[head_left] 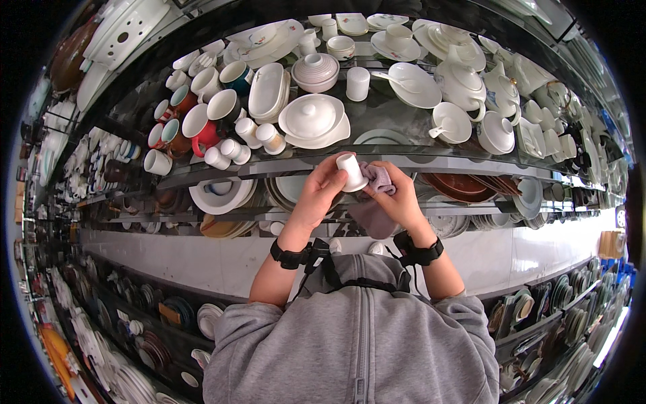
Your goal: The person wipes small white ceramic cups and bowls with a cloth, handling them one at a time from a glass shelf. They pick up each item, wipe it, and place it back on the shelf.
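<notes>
My left hand (324,183) grips a small white ceramic piece (352,173), narrow at the top and flared at the base, held tilted in front of the shelf edge. My right hand (396,194) is closed on a mauve cloth (378,179), which touches the right side of the white piece and hangs down below the hand. On the shelf just beyond stand a white lidded tureen (312,118) on a dish and a white cylindrical shaker (358,84). Smaller shakers with pale bodies (270,139) stand to the left.
Mugs, one of them red (199,126), crowd the shelf's left part. White teapots (460,83), a bowl with a spoon (450,122) and a lidded jar (496,132) stand on the right. Lower shelves hold brown plates (459,188) and white bowls (222,194). More racks of dishes lie behind me.
</notes>
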`<state>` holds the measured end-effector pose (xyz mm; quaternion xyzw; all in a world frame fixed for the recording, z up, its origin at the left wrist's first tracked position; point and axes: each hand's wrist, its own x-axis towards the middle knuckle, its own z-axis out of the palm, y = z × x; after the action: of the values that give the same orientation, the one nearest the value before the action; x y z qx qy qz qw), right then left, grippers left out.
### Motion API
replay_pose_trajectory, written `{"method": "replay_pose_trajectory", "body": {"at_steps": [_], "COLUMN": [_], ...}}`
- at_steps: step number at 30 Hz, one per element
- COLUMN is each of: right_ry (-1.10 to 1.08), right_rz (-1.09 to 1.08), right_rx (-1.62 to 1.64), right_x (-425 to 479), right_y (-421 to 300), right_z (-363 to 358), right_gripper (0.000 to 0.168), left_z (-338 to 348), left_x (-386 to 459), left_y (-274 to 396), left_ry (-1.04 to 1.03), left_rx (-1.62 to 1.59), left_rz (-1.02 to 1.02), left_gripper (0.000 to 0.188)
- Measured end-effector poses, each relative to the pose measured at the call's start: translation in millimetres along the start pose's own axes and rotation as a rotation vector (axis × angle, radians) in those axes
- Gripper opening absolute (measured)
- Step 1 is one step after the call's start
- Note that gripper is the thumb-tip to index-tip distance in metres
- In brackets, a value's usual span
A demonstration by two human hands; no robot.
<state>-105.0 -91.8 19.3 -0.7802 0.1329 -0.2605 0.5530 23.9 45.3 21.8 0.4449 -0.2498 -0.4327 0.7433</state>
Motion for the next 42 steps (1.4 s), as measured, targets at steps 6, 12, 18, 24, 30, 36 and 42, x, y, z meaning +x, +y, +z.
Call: {"method": "replay_pose_trajectory", "body": {"at_steps": [6,12,18,24,30,36,42], "right_ry": [0.039,0.011,-0.061,-0.251,-0.340,-0.406,-0.293], "right_rz": [-0.013,0.067,-0.028,0.032,-0.031,-0.099,-0.027], "right_rx": [-0.180,-0.081,0.042,0.141,0.236,0.183,-0.012], "right_x": [2,3,3,15,23,47,68], "right_y": [2,-13,-12,-28,-42,-58,-66], "right_z": [6,20,29,35,68,125,203], "right_gripper": [0.032,0.025,0.022,0.018,0.018,0.049,0.054], "left_z": [-26,-49,-77,-78,-86,-140,-221], "left_x": [-13,-32,-63,-96,-116,-116,-106], "left_y": [-1,12,13,-4,-2,23,69], "left_ry": [0.082,0.148,0.328,0.552,0.688,0.900,0.900], "left_rx": [0.100,0.136,0.186,-0.036,-0.086,0.219,0.693], "left_rz": [0.085,0.148,0.221,0.285,0.327,0.429,0.484], "left_gripper": [0.048,0.044,0.040,0.040,0.039,0.039,0.042]}}
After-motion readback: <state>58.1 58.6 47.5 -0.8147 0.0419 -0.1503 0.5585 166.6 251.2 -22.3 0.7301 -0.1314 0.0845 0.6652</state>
